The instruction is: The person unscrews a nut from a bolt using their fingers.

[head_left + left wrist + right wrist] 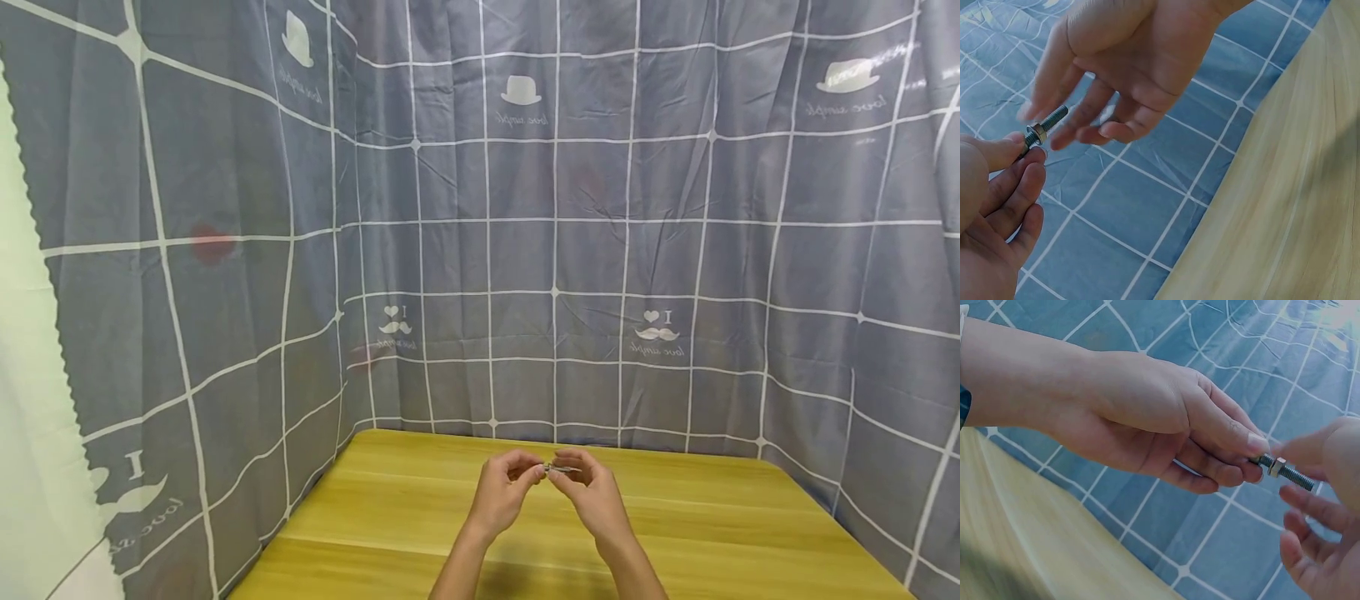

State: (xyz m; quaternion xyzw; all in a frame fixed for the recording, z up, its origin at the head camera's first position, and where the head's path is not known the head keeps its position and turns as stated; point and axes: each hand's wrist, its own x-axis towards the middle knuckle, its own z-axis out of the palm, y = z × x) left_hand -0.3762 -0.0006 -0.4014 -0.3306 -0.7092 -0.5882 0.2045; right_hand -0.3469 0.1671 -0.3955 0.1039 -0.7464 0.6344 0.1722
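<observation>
My left hand (498,492) pinches one end of a metal bolt (1055,117) between thumb and fingers. That end is hidden by the fingertips. A hex nut (1277,467) sits partway along the thread, just beyond the left thumb tip. The free threaded end of the bolt points toward my right hand (597,496). In both wrist views the right fingers are spread and loosely bent around that end, holding nothing. They are slightly blurred in the right wrist view.
Both hands are above a yellow wood-grain table (390,492). A grey-blue curtain (525,258) with white grid lines stands behind the table and at its sides. Pale green cloth (37,375) hangs at the far left.
</observation>
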